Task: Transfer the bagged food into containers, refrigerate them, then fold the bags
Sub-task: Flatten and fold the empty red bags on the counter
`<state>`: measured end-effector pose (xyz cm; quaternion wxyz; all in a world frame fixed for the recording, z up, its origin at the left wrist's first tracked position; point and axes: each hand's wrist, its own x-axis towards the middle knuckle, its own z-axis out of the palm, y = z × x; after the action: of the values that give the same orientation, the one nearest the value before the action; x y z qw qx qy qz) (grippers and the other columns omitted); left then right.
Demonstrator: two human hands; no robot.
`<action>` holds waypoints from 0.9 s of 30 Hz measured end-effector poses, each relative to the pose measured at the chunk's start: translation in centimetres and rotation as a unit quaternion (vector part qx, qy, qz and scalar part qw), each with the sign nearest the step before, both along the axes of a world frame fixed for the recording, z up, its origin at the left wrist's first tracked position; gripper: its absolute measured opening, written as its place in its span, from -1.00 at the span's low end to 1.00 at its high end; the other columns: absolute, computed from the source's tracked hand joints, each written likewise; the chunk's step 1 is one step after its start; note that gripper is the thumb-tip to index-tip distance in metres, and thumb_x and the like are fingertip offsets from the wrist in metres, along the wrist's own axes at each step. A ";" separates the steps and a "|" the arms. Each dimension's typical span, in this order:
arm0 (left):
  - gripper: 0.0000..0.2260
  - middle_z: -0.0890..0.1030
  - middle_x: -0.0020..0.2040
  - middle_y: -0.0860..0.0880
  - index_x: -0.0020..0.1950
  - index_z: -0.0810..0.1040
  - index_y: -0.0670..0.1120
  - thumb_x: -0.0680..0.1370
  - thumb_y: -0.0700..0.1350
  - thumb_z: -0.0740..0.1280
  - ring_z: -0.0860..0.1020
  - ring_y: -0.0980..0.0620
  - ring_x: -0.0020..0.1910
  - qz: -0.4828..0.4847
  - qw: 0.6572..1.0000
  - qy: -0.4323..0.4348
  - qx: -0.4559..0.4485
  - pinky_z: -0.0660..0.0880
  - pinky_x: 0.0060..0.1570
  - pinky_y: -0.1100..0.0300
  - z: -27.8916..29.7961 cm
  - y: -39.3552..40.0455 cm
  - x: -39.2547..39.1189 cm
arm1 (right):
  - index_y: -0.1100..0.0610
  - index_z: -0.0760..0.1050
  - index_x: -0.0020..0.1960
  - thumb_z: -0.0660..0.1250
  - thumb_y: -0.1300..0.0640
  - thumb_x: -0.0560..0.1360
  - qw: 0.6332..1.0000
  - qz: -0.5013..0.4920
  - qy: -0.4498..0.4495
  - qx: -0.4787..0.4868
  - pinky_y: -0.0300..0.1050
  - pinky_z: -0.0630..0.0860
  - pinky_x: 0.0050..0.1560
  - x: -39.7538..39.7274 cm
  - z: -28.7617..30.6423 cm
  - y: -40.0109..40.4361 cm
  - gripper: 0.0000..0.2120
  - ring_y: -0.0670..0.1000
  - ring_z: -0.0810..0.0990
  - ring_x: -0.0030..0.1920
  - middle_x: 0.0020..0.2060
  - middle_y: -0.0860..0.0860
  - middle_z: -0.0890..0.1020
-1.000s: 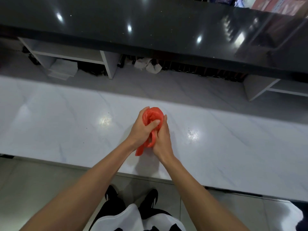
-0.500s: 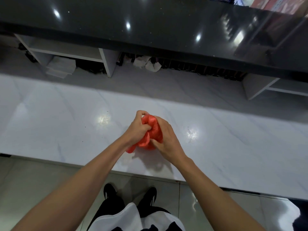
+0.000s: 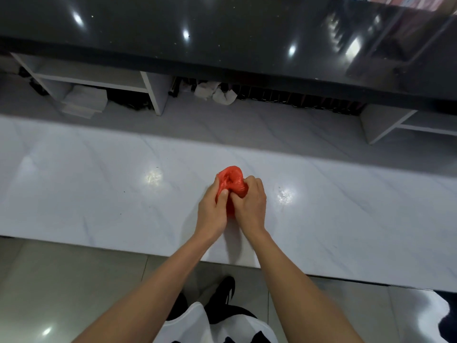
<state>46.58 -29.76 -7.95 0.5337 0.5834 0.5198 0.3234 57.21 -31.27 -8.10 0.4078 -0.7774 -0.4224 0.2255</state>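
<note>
Both hands meet just below the centre of the frame, over the white marble worktop point(image 3: 99, 189), and between them sits the red bag point(image 3: 231, 180), bunched up into a small crumpled wad. The left hand point(image 3: 212, 211) comes in from the lower left, its fingers curled round the left side of the bag, thumb pressed into the plastic: the grip is closed tight on the bag. The right hand point(image 3: 251, 206) comes in from the lower right, fingers curled over the right side of the wad, thumb tucked in against the red plastic near the left thumb; its grip is also closed on the bag. The top of the bag pokes out above both sets of knuckles as a rounded, wrinkled lump, and a strip of red shows between the two palms. Whether the bag touches the worktop or is held just above it, I cannot tell; a soft shadow lies on the marble below the wrists.

Across the upper part of the frame runs a glossy black counter point(image 3: 222, 33), with ceiling lights reflected in it. Beneath it, upper left, a white shelf unit point(image 3: 150, 92) holds a stack of white paper point(image 3: 85, 101). Near the upper centre, crumpled white cloths point(image 3: 215, 92) lie under the black counter's edge. At the bottom, black shoes point(image 3: 222, 293) stand on the grey tiled floor point(image 3: 61, 280).
</note>
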 end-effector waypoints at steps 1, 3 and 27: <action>-0.59 0.48 0.40 0.22 0.55 0.33 0.19 0.72 -0.11 0.14 0.44 0.30 0.36 -0.007 0.999 0.008 0.035 0.36 0.37 0.30 -0.2 -0.1 -0.3 | 0.01 0.38 -0.12 0.37 0.09 0.42 1.000 -0.012 0.000 -0.002 -0.11 0.47 -0.15 -0.1 -0.1 0.2 -0.84 -0.05 0.47 -0.14 -0.12 -0.07 0.46; -0.58 0.46 0.44 0.17 0.58 0.32 0.11 0.72 -0.16 0.15 0.42 0.26 0.40 -0.034 0.993 0.033 0.104 0.37 0.41 0.26 -0.8 -0.1 -1.0 | 0.02 0.36 -0.14 0.35 0.11 0.40 1.000 -0.017 -0.010 -0.007 -0.09 0.45 -0.16 -0.2 -0.3 0.6 -0.84 -0.03 0.45 -0.14 -0.13 -0.06 0.45; -0.65 0.64 0.19 -0.19 0.28 0.61 -0.24 0.50 -0.34 0.35 0.60 -0.22 -0.02 -0.212 0.824 0.270 0.452 0.60 -0.12 -0.09 -3.0 7.0 -1.4 | 0.08 -0.11 0.64 0.21 -0.22 0.60 0.946 0.198 -0.248 -0.068 -0.04 0.02 0.57 3.5 -0.9 -3.0 -0.19 0.04 -0.05 0.61 0.63 0.05 -0.05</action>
<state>45.21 -22.78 -10.92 0.1042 0.9189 0.3026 0.2307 60.68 -34.25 -8.95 0.1840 -0.7354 -0.6391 0.1298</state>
